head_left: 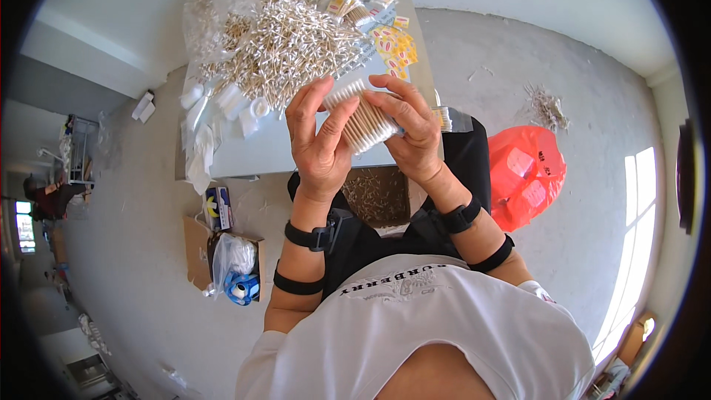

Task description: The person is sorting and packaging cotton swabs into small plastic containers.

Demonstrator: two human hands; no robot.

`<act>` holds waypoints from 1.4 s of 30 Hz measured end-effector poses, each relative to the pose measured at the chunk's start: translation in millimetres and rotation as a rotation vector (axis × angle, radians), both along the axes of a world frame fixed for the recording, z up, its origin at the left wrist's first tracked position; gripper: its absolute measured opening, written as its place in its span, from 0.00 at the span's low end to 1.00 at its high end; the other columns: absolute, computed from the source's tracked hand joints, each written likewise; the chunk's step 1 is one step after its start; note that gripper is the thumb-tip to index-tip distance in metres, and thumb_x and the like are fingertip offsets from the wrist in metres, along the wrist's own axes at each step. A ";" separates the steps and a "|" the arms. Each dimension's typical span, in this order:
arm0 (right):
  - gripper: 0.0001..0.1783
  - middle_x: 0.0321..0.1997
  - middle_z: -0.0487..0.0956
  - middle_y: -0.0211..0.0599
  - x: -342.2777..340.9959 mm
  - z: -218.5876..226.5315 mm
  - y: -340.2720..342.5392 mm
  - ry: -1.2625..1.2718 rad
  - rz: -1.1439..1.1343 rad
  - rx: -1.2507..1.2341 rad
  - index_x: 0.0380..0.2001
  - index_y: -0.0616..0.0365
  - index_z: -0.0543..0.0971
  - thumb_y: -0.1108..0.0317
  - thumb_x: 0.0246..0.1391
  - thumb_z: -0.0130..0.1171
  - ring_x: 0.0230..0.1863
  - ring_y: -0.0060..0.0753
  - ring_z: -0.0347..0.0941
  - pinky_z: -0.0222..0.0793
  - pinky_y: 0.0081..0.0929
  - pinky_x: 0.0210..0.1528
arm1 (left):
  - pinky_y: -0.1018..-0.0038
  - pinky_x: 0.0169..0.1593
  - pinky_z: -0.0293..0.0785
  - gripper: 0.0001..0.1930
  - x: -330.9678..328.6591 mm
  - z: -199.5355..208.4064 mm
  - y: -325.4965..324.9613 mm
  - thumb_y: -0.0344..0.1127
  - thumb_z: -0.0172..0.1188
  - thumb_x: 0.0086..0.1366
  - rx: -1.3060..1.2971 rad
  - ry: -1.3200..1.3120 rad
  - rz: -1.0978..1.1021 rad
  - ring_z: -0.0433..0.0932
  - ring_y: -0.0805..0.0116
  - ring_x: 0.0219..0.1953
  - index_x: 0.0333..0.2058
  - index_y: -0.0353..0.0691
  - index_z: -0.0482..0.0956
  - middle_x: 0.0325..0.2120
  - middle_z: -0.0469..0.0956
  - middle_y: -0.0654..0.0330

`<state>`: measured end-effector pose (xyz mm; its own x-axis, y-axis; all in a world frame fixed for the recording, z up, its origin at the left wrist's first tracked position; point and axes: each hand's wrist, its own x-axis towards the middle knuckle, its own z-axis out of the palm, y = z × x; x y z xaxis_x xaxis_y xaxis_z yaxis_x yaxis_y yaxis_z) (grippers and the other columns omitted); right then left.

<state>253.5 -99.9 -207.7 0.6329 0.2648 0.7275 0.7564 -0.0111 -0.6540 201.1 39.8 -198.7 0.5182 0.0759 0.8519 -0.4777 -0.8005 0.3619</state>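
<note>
Between my two hands, over the near edge of the table (252,155), is a flat bundle of wooden-stemmed cotton swabs (364,124), laid side by side with their white tips lined up. My left hand (320,137) grips its left side with thumb and fingers. On the right side, my right hand (412,130) closes round it, fingers across the upper edge. Whether a clear sleeve wraps the bundle I cannot tell. Just beyond lies a big loose heap of cotton swabs (292,48). Another row of swabs (444,118) shows beside my right hand, at the table's edge.
Clear plastic sheeting (200,22) borders the heap. Yellow-and-white cards (396,48) and labelled swab packs (357,6) lie at the far right. Below the table sits a brown bin (376,196) with loose swabs. A red bag (522,178) and a cardboard box (198,252) stand on the floor.
</note>
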 end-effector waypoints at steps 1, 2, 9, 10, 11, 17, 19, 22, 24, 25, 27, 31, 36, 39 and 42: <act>0.27 0.51 0.73 0.43 -0.1 1.4 -1.5 0.001 0.000 0.000 0.45 0.59 0.78 0.86 0.35 0.57 0.48 0.40 0.74 0.72 0.27 0.47 | 0.65 0.50 0.72 0.20 -0.1 0.3 0.8 0.20 0.63 0.47 0.000 0.001 0.000 0.72 0.53 0.50 0.42 0.41 0.79 0.49 0.72 0.55; 0.25 0.50 0.75 0.43 -0.5 3.5 -2.8 0.004 0.013 -0.026 0.44 0.60 0.78 0.84 0.37 0.58 0.48 0.40 0.74 0.71 0.27 0.48 | 0.65 0.49 0.72 0.20 0.8 0.3 3.5 0.19 0.62 0.47 0.026 0.010 -0.048 0.73 0.54 0.48 0.41 0.39 0.79 0.46 0.74 0.55; 0.20 0.42 0.78 0.39 2.9 6.1 -11.7 0.203 0.174 -0.100 0.41 0.62 0.78 0.82 0.38 0.64 0.43 0.31 0.76 0.71 0.23 0.42 | 0.69 0.47 0.73 0.20 -2.9 0.5 5.9 0.17 0.60 0.48 -0.242 0.279 -0.247 0.75 0.57 0.44 0.43 0.36 0.77 0.39 0.77 0.55; 0.20 0.42 0.78 0.39 2.9 4.4 -11.9 0.203 0.173 -0.101 0.41 0.62 0.78 0.82 0.38 0.64 0.43 0.31 0.76 0.71 0.23 0.42 | 0.70 0.47 0.72 0.20 -7.7 4.1 4.0 0.20 0.62 0.49 -0.327 0.358 -0.245 0.75 0.59 0.43 0.43 0.36 0.76 0.39 0.77 0.55; 0.18 0.38 0.78 0.37 2.5 1.8 -11.9 0.299 0.201 -0.063 0.39 0.62 0.78 0.81 0.40 0.64 0.36 0.27 0.74 0.70 0.21 0.36 | 0.70 0.47 0.72 0.20 -9.1 6.9 5.3 0.20 0.62 0.49 -0.328 0.358 -0.247 0.75 0.59 0.43 0.43 0.36 0.76 0.39 0.77 0.55; 0.15 0.31 0.76 0.33 3.8 -0.6 -12.8 0.354 0.235 -0.080 0.37 0.64 0.77 0.78 0.43 0.66 0.26 0.20 0.70 0.67 0.19 0.27 | 0.71 0.45 0.70 0.22 -11.4 22.3 6.8 0.28 0.71 0.44 -0.254 0.322 -0.195 0.74 0.63 0.41 0.40 0.37 0.77 0.38 0.76 0.58; 0.15 0.31 0.76 0.33 2.4 -1.2 -10.6 0.325 0.241 -0.081 0.37 0.64 0.77 0.78 0.43 0.66 0.25 0.20 0.69 0.66 0.19 0.27 | 0.71 0.45 0.70 0.21 -8.5 21.1 5.5 0.29 0.72 0.42 -0.289 0.327 -0.268 0.74 0.64 0.39 0.38 0.37 0.77 0.37 0.76 0.58; 0.15 0.31 0.76 0.33 -1.4 1.1 -8.7 0.354 0.238 -0.089 0.37 0.64 0.77 0.78 0.42 0.65 0.25 0.20 0.69 0.65 0.19 0.27 | 0.71 0.44 0.70 0.19 -6.6 14.9 3.0 0.30 0.73 0.42 -0.347 0.328 -0.272 0.74 0.65 0.38 0.36 0.37 0.77 0.35 0.76 0.59; 0.15 0.31 0.76 0.33 -2.1 1.1 -9.7 0.362 0.236 -0.110 0.37 0.64 0.77 0.79 0.42 0.64 0.25 0.20 0.68 0.65 0.19 0.27 | 0.72 0.43 0.71 0.18 -6.0 12.1 1.0 0.29 0.72 0.42 -0.374 0.336 -0.281 0.74 0.65 0.37 0.34 0.37 0.78 0.33 0.76 0.60; 0.15 0.31 0.76 0.33 -2.0 -0.1 -9.5 0.363 0.235 -0.110 0.37 0.64 0.77 0.79 0.42 0.64 0.25 0.20 0.68 0.65 0.19 0.27 | 0.72 0.42 0.71 0.17 -5.8 11.3 0.2 0.29 0.72 0.43 -0.402 0.342 -0.289 0.74 0.65 0.37 0.33 0.38 0.78 0.32 0.77 0.60; 0.15 0.31 0.76 0.33 -1.9 -3.3 -8.9 0.406 0.260 -0.060 0.37 0.64 0.77 0.80 0.42 0.64 0.26 0.19 0.68 0.65 0.18 0.28 | 0.72 0.41 0.71 0.16 -5.4 10.5 -1.2 0.29 0.72 0.43 -0.396 0.321 -0.303 0.74 0.64 0.36 0.32 0.37 0.78 0.31 0.77 0.60; 0.14 0.31 0.76 0.33 -1.7 -4.6 -8.8 0.370 0.265 -0.037 0.37 0.64 0.77 0.80 0.42 0.64 0.26 0.19 0.68 0.65 0.18 0.28 | 0.73 0.40 0.71 0.14 -5.3 10.7 -0.4 0.28 0.71 0.44 -0.344 0.288 -0.322 0.74 0.64 0.36 0.31 0.37 0.78 0.29 0.77 0.60; 0.14 0.31 0.77 0.33 -2.1 -3.6 -9.0 0.367 0.232 -0.074 0.36 0.64 0.78 0.81 0.41 0.63 0.26 0.20 0.68 0.65 0.19 0.27 | 0.73 0.40 0.71 0.13 -4.5 13.6 -0.3 0.28 0.71 0.43 -0.411 0.343 -0.345 0.74 0.64 0.36 0.30 0.37 0.78 0.29 0.77 0.61; 0.14 0.31 0.77 0.34 -3.0 -1.2 -8.7 0.351 0.224 -0.071 0.36 0.64 0.78 0.82 0.41 0.62 0.26 0.21 0.68 0.65 0.19 0.28 | 0.73 0.40 0.71 0.13 -3.8 14.4 2.1 0.27 0.71 0.44 -0.394 0.352 -0.354 0.74 0.64 0.36 0.30 0.37 0.79 0.29 0.76 0.61; 0.15 0.31 0.76 0.36 -4.1 -3.4 -6.0 0.304 0.226 -0.080 0.36 0.64 0.77 0.82 0.41 0.62 0.26 0.23 0.69 0.65 0.19 0.28 | 0.72 0.40 0.71 0.16 -2.3 7.4 7.2 0.28 0.71 0.43 -0.300 0.319 -0.364 0.74 0.64 0.37 0.33 0.38 0.79 0.30 0.76 0.60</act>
<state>249.4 -105.9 -211.1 0.7358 0.4706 0.4870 0.5174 0.0732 -0.8526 198.9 47.0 -191.3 0.7840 0.0586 0.6180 -0.5337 -0.4448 0.7193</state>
